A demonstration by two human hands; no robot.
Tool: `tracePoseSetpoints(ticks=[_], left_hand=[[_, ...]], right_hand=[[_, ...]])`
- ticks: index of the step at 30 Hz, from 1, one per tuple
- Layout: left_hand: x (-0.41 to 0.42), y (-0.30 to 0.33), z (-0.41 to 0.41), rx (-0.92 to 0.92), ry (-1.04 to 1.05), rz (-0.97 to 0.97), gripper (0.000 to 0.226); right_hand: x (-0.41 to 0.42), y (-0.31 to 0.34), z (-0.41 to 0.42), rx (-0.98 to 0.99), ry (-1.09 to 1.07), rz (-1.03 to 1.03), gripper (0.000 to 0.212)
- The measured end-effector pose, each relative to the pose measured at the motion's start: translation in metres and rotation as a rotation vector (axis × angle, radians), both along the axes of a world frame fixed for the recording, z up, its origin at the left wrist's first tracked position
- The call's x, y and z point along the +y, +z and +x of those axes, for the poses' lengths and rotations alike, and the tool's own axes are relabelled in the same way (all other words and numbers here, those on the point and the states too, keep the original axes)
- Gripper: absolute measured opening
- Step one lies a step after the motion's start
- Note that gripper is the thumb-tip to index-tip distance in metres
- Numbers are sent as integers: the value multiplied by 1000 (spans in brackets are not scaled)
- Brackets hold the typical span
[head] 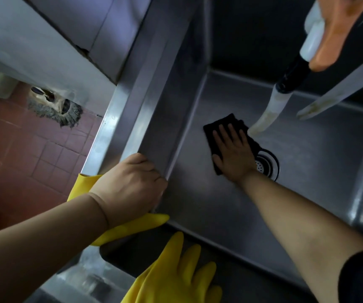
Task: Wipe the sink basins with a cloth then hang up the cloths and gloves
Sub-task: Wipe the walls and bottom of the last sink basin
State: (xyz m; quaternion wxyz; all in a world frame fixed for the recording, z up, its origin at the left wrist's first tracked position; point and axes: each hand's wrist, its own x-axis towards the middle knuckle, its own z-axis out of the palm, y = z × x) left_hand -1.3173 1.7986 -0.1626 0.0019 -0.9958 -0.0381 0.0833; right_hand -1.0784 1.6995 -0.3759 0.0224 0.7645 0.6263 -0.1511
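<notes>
The steel sink basin [209, 206] holds a black cloth [219, 127], which lies flat on the basin floor just left of the round drain strainer [265, 165]. The right hand [234, 154] presses on the cloth with straight, spread fingers that point to the far side. The cloth's long axis runs from the far left down toward the drain, and its near edge reaches past the thumb.

The left hand [130, 184] grips the near-left corner of the basin rim, with its fingers curled over the edge. It rests on a yellow rubber glove [128, 228] that lies across the rim. A second yellow glove [176, 274] lies nearer, with its fingers pointing to the far side.

A pale hose [268, 112] hangs down into the basin near the cloth, far right of it. At the left, beyond the sink, there is a floor of red tiles [34, 154], and a grey mop head [56, 108] lies by the wall.
</notes>
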Motion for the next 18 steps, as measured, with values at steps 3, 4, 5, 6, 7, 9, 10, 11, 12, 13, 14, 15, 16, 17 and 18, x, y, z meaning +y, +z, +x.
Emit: tracePoseSetpoints(ticks=[3,4,5,6,7,9,10,11,12,13,14,15,16,17,18], left_hand=[[-1,-1,0,-11,0,-5,22],[-1,-2,0,-13,0,-4,22],[-1,-2,0,-14,2,-5,22],[-1,-3,-1,-13,7,-7,23],[-1,-3,-1,-15,11,-7,24],[-1,-4,-2,-20,21,-12,26],[-1,-4,-2,-23,26,-17,27],[-1,-4,-2,-27,32,-24,28],[-1,-3,-2,-31,37,-29,28],[-1,-3,-2,-31,39,-30,29],[-1,-3,-1,-25,40,-30,30],[-2,-2,-1,-18,39,-31,29],[-2,-1,0,-13,39,-30,28],[-2,0,1,-7,36,-27,26],[-2,2,1,7,34,-26,24]], right_hand=[[-21,5,9,26,-192,24,62],[-33,8,7,36,-247,44,61],[-46,12,5,44,-293,67,60],[-60,14,1,47,-328,86,59],[-74,16,-3,43,-349,99,57],[-96,19,-10,18,-358,107,53],[-104,20,-13,9,-359,104,53],[-110,22,-16,5,-359,101,51],[-113,23,-17,-2,-355,103,47],[-113,25,-18,-15,-349,109,43],[-113,28,-18,-27,-347,117,37],[-111,32,-17,-36,-356,130,29],[-109,35,-16,-40,-375,148,19],[-108,40,-15,-42,-404,163,12],[-110,45,-14,-49,-438,184,11]])
